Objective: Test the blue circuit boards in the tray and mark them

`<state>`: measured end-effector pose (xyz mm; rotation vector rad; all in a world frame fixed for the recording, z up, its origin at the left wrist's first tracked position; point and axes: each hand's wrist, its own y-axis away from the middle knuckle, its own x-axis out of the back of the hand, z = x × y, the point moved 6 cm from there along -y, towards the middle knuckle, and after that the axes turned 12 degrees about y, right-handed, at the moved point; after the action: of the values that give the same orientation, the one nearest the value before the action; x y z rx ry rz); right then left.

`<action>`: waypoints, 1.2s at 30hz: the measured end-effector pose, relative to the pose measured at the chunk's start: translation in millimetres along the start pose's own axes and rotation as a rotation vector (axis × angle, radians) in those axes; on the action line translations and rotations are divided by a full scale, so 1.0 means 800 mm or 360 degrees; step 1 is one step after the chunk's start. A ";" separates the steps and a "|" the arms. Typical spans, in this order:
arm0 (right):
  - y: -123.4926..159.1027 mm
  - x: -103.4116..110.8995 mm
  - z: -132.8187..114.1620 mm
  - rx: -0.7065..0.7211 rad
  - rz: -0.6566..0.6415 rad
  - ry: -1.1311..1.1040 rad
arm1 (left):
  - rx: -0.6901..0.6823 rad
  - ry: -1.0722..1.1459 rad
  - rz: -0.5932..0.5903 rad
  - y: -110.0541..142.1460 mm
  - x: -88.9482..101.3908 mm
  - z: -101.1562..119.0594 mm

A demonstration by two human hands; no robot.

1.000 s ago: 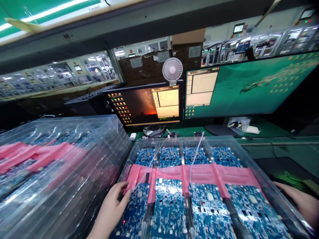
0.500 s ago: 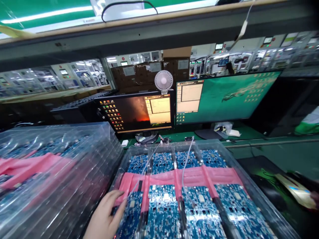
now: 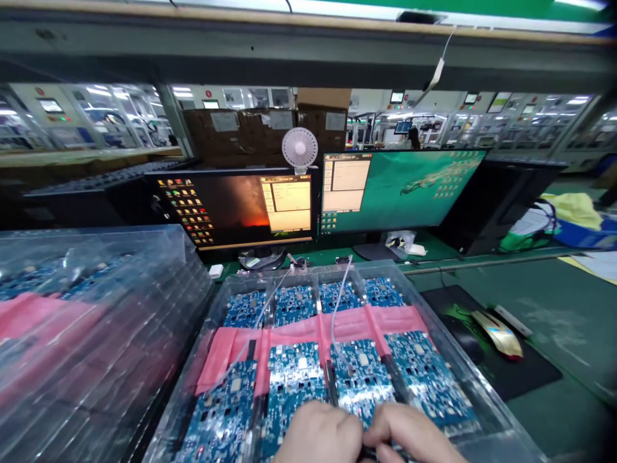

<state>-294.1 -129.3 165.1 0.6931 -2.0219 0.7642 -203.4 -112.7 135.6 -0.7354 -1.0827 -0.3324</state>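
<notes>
My left hand [image 3: 321,434] and my right hand [image 3: 409,434] meet at the bottom middle, over the near edge of a clear plastic tray [image 3: 414,289]. Both have their fingers curled in, almost touching. Something dark shows between them, too hidden to name. Beneath and beyond them, blue circuit boards [image 3: 294,373] lie in the tray's compartments in two rows. A pink strip [image 3: 347,323] runs across the tray between the rows. Two thin pale cables [image 3: 340,299] trail over the boards from the back; where their near ends finish is unclear.
To the left rises a stack of clear trays [image 3: 120,360] with more boards. Two monitors [image 3: 231,212] and a small fan [image 3: 299,149] stand behind. A gold mouse [image 3: 499,334] and a black mouse [image 3: 463,337] rest on a dark mat [image 3: 530,370] at right.
My left hand has moved from the tray's left side to the bottom middle. My right hand, blurred beside the gold mouse before, has come over to meet it. The view has shifted.
</notes>
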 end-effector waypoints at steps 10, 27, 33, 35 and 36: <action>0.016 0.037 0.076 -0.0750 0.0428 -0.0231 | 0.0410 0.0535 -0.0415 -0.012 0.012 -0.022; -0.013 -0.027 0.135 -0.0962 0.0075 -0.0120 | 0.0275 0.0614 -0.0395 -0.012 -0.030 -0.041; -0.010 -0.017 0.135 -0.1179 0.0172 -0.0434 | 0.0297 0.0707 -0.0404 -0.013 -0.026 -0.044; 0.000 -0.003 0.134 -0.1319 0.0428 -0.0618 | 0.0317 0.0755 -0.0401 -0.014 -0.023 -0.045; 0.004 0.001 0.131 -0.1347 0.0544 -0.0770 | 0.0344 0.0777 -0.0386 -0.014 -0.021 -0.046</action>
<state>-350.5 -204.0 117.1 0.0230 -2.6469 -0.1543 -192.7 -147.6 115.3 -0.3033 -0.7258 -0.5601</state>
